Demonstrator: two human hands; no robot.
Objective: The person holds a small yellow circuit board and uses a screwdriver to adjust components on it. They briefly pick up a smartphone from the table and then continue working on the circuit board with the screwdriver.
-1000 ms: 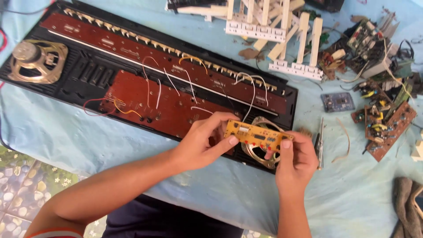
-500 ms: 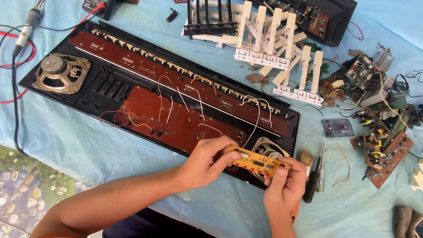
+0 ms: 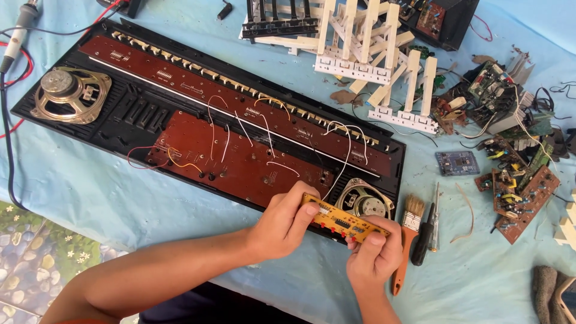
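A narrow yellow circuit board (image 3: 345,219) with small red buttons is held between both hands above the near edge of an opened black keyboard case (image 3: 129,114). My left hand (image 3: 282,222) pinches its left end and my right hand (image 3: 375,255) grips its right end. White wires run from the board up to the brown main circuit boards (image 3: 240,162) inside the case. A round speaker (image 3: 363,201) sits just behind the yellow board.
A second speaker (image 3: 71,95) is at the case's left end. A paintbrush (image 3: 407,240) and a screwdriver (image 3: 425,235) lie right of my right hand. White key assemblies (image 3: 372,54) lie at the back, loose circuit boards (image 3: 516,192) at the right, and red and black cables (image 3: 18,54) at the left.
The view has shifted so the case sits higher and more to the right. Both hands have lowered the yellow board toward the case's near edge, beside the right speaker.
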